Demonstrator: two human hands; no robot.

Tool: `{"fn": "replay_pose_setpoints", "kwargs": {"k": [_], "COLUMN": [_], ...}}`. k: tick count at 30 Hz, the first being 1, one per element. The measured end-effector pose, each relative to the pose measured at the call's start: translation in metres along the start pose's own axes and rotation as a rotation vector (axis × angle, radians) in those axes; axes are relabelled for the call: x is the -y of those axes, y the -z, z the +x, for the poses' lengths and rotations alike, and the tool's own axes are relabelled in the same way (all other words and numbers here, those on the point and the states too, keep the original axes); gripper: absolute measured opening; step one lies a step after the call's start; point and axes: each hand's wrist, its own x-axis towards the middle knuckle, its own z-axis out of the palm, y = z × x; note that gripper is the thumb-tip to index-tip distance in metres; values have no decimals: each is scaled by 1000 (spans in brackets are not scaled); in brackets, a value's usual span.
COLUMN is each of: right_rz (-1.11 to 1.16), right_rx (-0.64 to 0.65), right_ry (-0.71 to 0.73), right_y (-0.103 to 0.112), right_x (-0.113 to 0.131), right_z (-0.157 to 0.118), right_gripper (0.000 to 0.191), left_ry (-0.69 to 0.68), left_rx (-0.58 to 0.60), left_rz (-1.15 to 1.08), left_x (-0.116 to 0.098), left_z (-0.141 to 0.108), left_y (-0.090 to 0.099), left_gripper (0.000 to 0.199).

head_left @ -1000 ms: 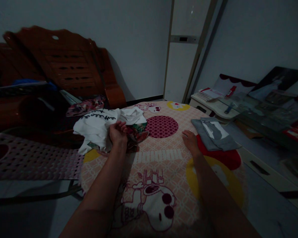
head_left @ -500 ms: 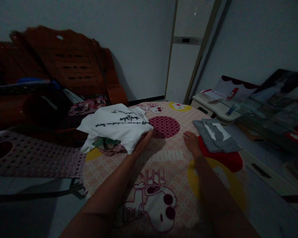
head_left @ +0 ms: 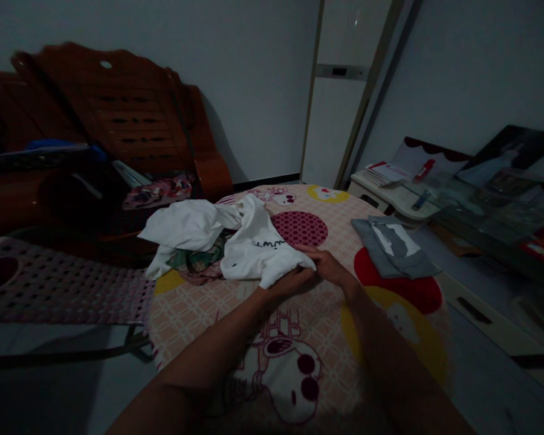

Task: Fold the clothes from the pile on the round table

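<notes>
A white garment with dark lettering (head_left: 249, 241) lies partly bunched over the left of the round table, its near right end drawn toward the middle. My left hand (head_left: 294, 281) is closed on the lower edge of that end. Beside it, my right hand (head_left: 321, 263) grips the tip of the same end, the two hands almost touching. Green and pinkish cloth (head_left: 199, 263) shows from under the white fabric. On the table's right lies a folded grey garment (head_left: 390, 248) with a white print.
The round table (head_left: 185, 326) has a patterned cloth with cartoon figures. Behind at left stands a wooden chair (head_left: 136, 121) with clothes on it; a woven lounger (head_left: 72, 284) is at the left. A glass-topped stand (head_left: 480, 211) is at the right, a tall white cabinet unit (head_left: 335, 115) behind.
My left hand has moved right, pulling part of the white garment toward the table's middle. My right hand has come left and now holds the garment too.
</notes>
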Motion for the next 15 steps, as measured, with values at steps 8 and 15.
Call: {"fn": "replay_pose_setpoints", "kwargs": {"k": [8, 15], "right_rz": [140, 329], "right_rx": [-479, -964], "right_ry": [-123, -57], "right_y": [5, 27], "right_x": [-10, -11], "right_z": [3, -2], "right_gripper": [25, 31], "left_ry": [-282, -392], "left_rx": [147, -21], "left_rz": [78, 483], "left_x": [-16, 11], "left_z": [11, 31], "left_y": [27, 56], "left_gripper": [29, 70]}}
